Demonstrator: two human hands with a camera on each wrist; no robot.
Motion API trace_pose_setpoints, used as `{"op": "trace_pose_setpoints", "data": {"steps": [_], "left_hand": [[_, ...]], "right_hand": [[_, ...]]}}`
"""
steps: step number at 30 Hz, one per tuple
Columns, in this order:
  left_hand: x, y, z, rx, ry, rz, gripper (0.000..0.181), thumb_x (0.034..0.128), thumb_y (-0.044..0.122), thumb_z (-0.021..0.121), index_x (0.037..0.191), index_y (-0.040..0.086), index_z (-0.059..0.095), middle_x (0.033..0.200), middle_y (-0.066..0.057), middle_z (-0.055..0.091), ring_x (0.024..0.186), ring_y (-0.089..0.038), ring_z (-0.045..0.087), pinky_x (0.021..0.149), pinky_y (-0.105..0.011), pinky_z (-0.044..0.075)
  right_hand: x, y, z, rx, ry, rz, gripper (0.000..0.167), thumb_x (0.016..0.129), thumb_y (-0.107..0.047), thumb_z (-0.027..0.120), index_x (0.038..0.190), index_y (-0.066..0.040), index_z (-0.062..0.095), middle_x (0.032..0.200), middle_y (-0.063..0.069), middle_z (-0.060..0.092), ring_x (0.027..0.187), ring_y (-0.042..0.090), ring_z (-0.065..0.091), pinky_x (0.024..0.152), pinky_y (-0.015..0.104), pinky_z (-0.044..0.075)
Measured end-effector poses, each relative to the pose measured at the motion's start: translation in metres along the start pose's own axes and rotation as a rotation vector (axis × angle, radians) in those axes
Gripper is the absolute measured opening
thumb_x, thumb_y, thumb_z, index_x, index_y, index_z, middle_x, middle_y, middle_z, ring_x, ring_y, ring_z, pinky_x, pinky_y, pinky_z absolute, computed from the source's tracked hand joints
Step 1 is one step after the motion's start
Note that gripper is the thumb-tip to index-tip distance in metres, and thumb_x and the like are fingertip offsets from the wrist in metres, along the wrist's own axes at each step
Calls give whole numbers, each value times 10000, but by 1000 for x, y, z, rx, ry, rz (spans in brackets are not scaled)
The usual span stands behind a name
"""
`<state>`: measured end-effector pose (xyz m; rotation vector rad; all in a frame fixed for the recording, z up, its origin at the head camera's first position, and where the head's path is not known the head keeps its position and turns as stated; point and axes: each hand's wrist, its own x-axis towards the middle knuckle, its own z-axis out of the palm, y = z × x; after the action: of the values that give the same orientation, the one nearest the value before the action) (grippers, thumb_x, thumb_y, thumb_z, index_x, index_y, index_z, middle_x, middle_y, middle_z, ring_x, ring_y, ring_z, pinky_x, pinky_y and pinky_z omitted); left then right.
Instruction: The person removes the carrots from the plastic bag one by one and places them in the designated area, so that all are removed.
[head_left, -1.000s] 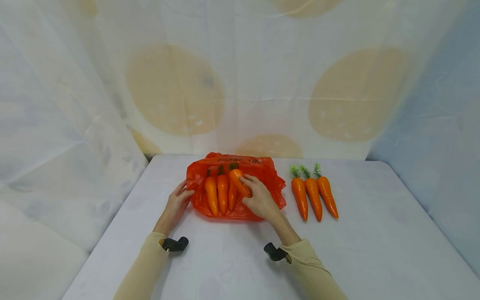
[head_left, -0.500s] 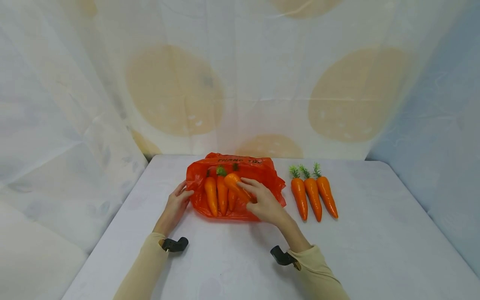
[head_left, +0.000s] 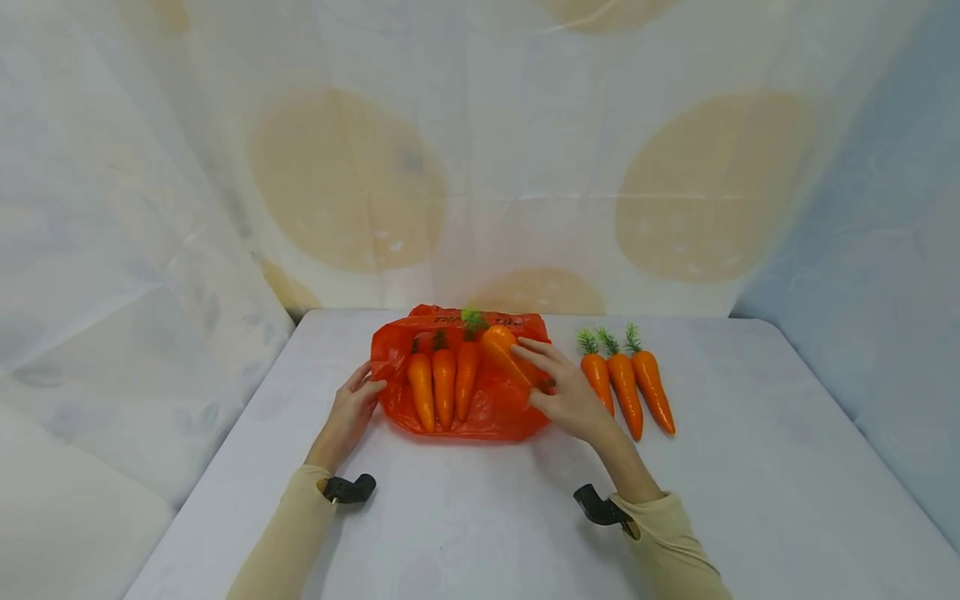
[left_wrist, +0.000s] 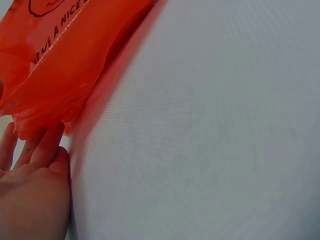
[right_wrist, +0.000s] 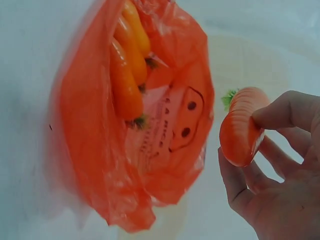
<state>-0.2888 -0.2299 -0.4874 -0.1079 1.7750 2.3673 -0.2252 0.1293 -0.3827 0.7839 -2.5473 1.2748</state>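
Note:
My right hand (head_left: 566, 398) pinches an orange carrot (head_left: 507, 350) with a green leafy top, lifted and tilted in front of the red plastic bag's right part. In the right wrist view that carrot (right_wrist: 241, 131) sits between thumb and fingers, apart from the bag (right_wrist: 87, 120). Three more carrots (head_left: 444, 385) lie side by side inside the open red bag (head_left: 498, 417). At the bag's left edge, my left hand (head_left: 351, 417) grips the plastic. The left wrist view shows its fingers (left_wrist: 47, 147) at the crumpled rim, the thumb mostly hidden.
Three carrots (head_left: 626, 392) lie in a row on the white table (head_left: 480, 517) right of the bag, the leftmost partly covered by my right hand. A patterned curtain (head_left: 525, 167) hangs behind the table and along both sides.
My right hand has moved right and slightly up with the carrot, away from the carrots in the bag, uncovering the third one there. My left hand stays at the bag's edge.

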Motion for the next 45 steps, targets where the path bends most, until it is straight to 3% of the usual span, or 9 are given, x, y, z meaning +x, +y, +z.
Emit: {"op": "trace_pose_setpoints", "data": {"steps": [2, 10, 14, 17, 20, 23, 36, 41, 45], "left_hand": [[0, 0, -1, 3, 2, -2, 654, 1007, 137, 506, 1586, 155, 202, 1574, -86, 312, 1313, -159, 417, 1119, -236, 357], [-2, 3, -6, -4, -10, 7, 635, 1012, 142, 504, 1580, 155, 220, 1550, -82, 337, 1289, -153, 433, 1055, -186, 408], [-3, 4, -9, 1, -12, 5, 637, 1013, 156, 510, 1580, 157, 219, 1539, -80, 350, 1291, -152, 428, 1039, -171, 416], [-4, 5, -10, 6, -14, 3, 640, 1014, 158, 508, 1582, 161, 214, 1547, -78, 347, 1296, -150, 429, 1039, -170, 416], [-5, 5, -9, 3, -17, 7, 633, 1011, 150, 506, 1578, 161, 224, 1545, -74, 351, 1292, -149, 436, 1037, -172, 418], [-6, 5, -9, 13, -24, 6, 630, 1013, 161, 507, 1577, 166, 226, 1544, -68, 351, 1292, -150, 432, 1047, -179, 413], [-5, 5, -7, 67, -23, 7, 618, 1025, 192, 492, 1580, 178, 221, 1537, -77, 357, 1304, -165, 419, 1098, -212, 374], [-6, 4, -8, 88, -25, 8, 632, 1025, 194, 486, 1587, 177, 197, 1562, -76, 339, 1328, -169, 408, 1108, -225, 366], [-5, 2, -7, 78, -18, 7, 637, 1019, 191, 499, 1585, 177, 207, 1561, -72, 342, 1314, -156, 418, 1077, -198, 391]], "right_hand": [[-3, 1, -7, 9, 21, 15, 639, 823, 114, 563, 1428, -90, 530, 1517, 90, 421, 1121, 286, 536, 669, 240, 493], [-11, 19, -36, 21, 96, 105, 606, 856, 126, 553, 1432, -58, 516, 1528, 93, 412, 1225, 308, 531, 872, 377, 563], [-17, 30, -49, 51, 97, 189, 619, 868, 113, 534, 1458, -70, 486, 1547, 74, 376, 1288, 339, 481, 901, 343, 547], [-24, 42, -58, 34, 91, 231, 624, 870, 102, 518, 1471, -60, 463, 1560, 89, 351, 1316, 367, 433, 944, 407, 530], [-30, 55, -66, -19, 100, 259, 613, 871, 87, 515, 1469, -37, 455, 1555, 125, 350, 1319, 401, 413, 992, 581, 469], [-38, 67, -74, -81, 112, 283, 605, 868, 82, 516, 1463, -6, 449, 1540, 178, 353, 1338, 435, 393, 1023, 628, 415], [-74, 115, -101, -241, 241, 409, 604, 856, 65, 495, 1454, 65, 411, 1484, 314, 339, 1203, 493, 455, 925, 630, 478], [-83, 129, -106, -265, 252, 440, 602, 840, 69, 506, 1435, 94, 416, 1464, 338, 344, 1188, 503, 462, 906, 632, 467], [-87, 136, -107, -276, 236, 515, 607, 844, 51, 511, 1439, 99, 401, 1465, 349, 327, 1203, 518, 447, 951, 651, 439]]}}
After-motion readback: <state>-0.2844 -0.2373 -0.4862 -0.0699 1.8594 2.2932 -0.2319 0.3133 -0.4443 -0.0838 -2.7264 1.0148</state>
